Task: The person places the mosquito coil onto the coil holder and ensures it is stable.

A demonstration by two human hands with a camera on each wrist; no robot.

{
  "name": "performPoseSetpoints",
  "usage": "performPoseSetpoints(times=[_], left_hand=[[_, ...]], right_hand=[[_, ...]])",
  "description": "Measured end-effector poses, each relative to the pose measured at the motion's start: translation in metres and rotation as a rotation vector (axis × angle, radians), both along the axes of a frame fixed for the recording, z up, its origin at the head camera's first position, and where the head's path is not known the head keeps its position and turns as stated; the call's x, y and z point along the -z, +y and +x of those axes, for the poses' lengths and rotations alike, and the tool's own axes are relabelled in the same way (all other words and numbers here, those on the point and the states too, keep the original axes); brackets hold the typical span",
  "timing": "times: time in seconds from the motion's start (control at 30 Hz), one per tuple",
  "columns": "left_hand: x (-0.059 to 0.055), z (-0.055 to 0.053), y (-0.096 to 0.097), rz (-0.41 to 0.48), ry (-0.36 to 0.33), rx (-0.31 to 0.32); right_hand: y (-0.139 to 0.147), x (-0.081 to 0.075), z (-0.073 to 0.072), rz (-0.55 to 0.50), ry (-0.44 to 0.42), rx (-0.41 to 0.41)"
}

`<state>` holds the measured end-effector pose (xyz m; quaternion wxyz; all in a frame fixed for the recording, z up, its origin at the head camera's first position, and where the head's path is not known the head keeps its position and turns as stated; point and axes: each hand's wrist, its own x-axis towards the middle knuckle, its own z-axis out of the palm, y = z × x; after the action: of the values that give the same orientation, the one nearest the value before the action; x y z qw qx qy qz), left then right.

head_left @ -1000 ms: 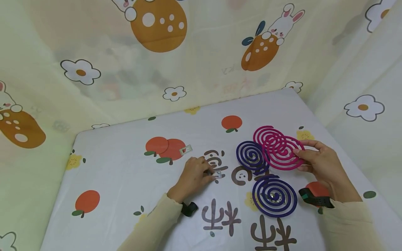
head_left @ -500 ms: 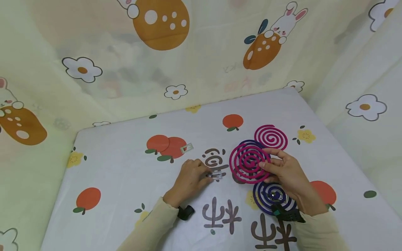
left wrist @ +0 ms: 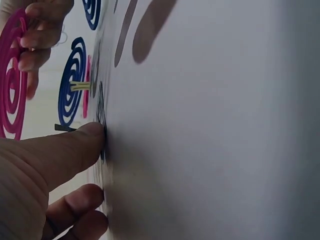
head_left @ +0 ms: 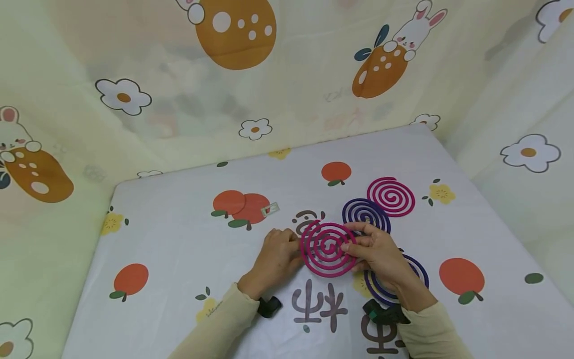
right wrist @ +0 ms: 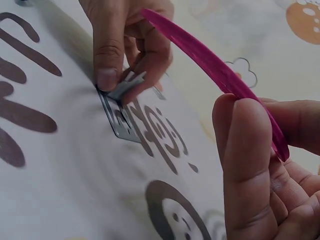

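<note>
In the head view my right hand (head_left: pixel 381 259) pinches a pink mosquito coil (head_left: pixel 331 247) by its right edge. The coil is held over the table, beside my left hand (head_left: pixel 274 257). In the right wrist view it shows edge-on and tilted between thumb and fingers. My left hand holds a small metal coil stand (right wrist: pixel 127 86) against the tabletop, thumb at its base; a bent prong rises from it. From the head view the coil hides most of this stand. Behind the right hand are a dark blue coil (head_left: pixel 366 218) and, partly covered, another blue coil (head_left: pixel 426 279).
A second pink coil (head_left: pixel 391 198) lies farther back, touching or overlapped by the rear blue coil. Another small metal stand (head_left: pixel 270 209) lies flat on the printed tablecloth (head_left: pixel 170 259), beyond my left hand. Patterned curtains (head_left: pixel 193 109) enclose the table's back and sides.
My right hand has carried the pink coil leftward from above the other coils to beside my left hand. My left hand stays at the metal stand. The second pink coil is uncovered.
</note>
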<state>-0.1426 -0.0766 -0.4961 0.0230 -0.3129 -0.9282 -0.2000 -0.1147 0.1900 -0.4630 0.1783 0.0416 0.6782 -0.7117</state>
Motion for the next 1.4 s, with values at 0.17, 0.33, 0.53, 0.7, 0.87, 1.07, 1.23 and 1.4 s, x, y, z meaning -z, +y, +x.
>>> performPoseSetpoints(times=[0.17, 0.33, 0.53, 0.7, 0.87, 1.07, 1.23, 1.4], left_hand=[[-0.001, 0.004, -0.005, -0.036, -0.028, 0.021], [-0.003, 0.011, -0.018, -0.081, -0.102, 0.062], [-0.002, 0.026, -0.027, -0.223, -0.177, 0.092], [-0.004, 0.033, -0.026, -0.29, -0.216, 0.108], [-0.006, 0.037, -0.027, -0.322, -0.232, 0.101], [-0.005, 0.039, -0.028, -0.364, -0.241, 0.1], [-0.004, 0.04, -0.029, -0.367, -0.226, 0.108], [-0.005, 0.041, -0.028, -0.368, -0.212, 0.115]], right_hand=[[-0.008, 0.004, 0.0, -0.018, -0.009, -0.023], [-0.014, 0.009, -0.001, -0.023, -0.007, -0.043], [-0.021, 0.011, -0.002, -0.02, 0.008, -0.059], [-0.03, 0.015, -0.003, -0.016, 0.014, -0.082], [-0.037, 0.02, -0.002, 0.0, -0.002, -0.071], [-0.043, 0.025, -0.003, 0.024, -0.013, -0.072], [-0.046, 0.027, -0.005, 0.044, -0.011, -0.058], [-0.049, 0.028, -0.007, 0.07, 0.005, -0.041]])
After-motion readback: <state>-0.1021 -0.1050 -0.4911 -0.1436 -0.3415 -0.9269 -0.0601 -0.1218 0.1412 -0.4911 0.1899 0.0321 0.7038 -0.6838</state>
